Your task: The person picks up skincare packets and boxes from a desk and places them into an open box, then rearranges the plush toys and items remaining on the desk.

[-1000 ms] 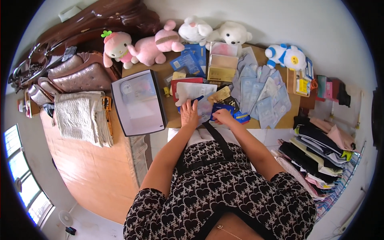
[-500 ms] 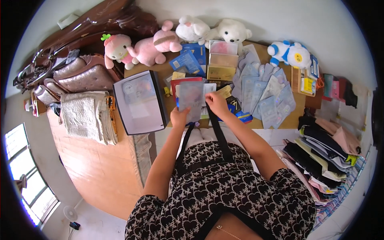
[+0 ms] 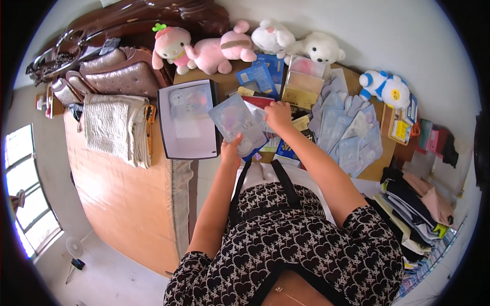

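- The flat pale blue foil sachet [image 3: 236, 124] is a thin rectangular pack with a shiny face and a faint picture on it; it is held tilted above the brown wooden counter [image 3: 224, 81], just right of the open white box [image 3: 186, 122].
- The left hand [image 3: 230, 151] grips the sachet at its lower edge, fingers closed on it from below.
- The right hand [image 3: 278, 115] is at the sachet's upper right edge, fingers bent; it seems to pinch this edge, but the exact contact is hard to see.
- The two hands are apart, one at each end of the sachet.
- The print on the sachet is too small and blurred to make out.
- The things under the hands are partly covered: a red flat pack [image 3: 259, 101] and a dark blue pack [image 3: 287, 149] show only their edges.
- Behind, near the wall, lie a blue square packet [image 3: 256, 77] and a tan rectangular carton [image 3: 298, 87] with a clear lid part above it.
- To the right, a heap of pale blue-grey sachets [image 3: 347, 127] spreads over the counter.
- A row of plush toys [image 3: 240, 43], pink and white, stands along the back edge.
- At the far right, a stack of folded clothes [image 3: 413, 209] bends with the picture's rim.
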Available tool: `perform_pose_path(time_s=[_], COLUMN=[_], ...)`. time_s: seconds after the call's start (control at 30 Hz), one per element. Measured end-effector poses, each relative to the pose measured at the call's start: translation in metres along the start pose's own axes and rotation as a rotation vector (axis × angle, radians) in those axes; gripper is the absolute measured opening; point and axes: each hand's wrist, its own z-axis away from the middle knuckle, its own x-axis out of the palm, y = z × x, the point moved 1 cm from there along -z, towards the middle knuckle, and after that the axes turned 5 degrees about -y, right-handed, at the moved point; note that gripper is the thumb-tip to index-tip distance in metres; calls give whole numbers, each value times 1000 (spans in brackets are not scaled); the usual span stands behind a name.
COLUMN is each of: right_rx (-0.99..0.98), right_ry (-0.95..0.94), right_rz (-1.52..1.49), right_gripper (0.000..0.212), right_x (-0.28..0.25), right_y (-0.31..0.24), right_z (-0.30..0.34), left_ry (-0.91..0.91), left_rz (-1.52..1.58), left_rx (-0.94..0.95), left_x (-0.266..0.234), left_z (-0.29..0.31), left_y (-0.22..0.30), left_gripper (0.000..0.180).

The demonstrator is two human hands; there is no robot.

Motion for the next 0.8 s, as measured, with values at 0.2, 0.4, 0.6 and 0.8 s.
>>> perform_pose_path(time_s=[0.2, 0.4, 0.6, 0.8], right_rx=[133, 158, 58, -297], right_ry=[-56, -118, 61, 41], right_rz=[-1360, -2114, -1625, -1500], right_gripper=[32, 43, 40, 16], right_x=[-36, -61, -72, -84], right_y=[16, -25, -49, -93], right_z=[11, 33, 38, 18], left_ry=[-238, -230, -135, -363], left_rz=[-27, -141, -475, -610], left_rx=[123, 225, 601, 797], left_x=[27, 65, 76, 17], left_z=[10, 12, 43, 36], left_y=[37, 60, 88, 118], left_gripper=[35, 41, 45, 18])
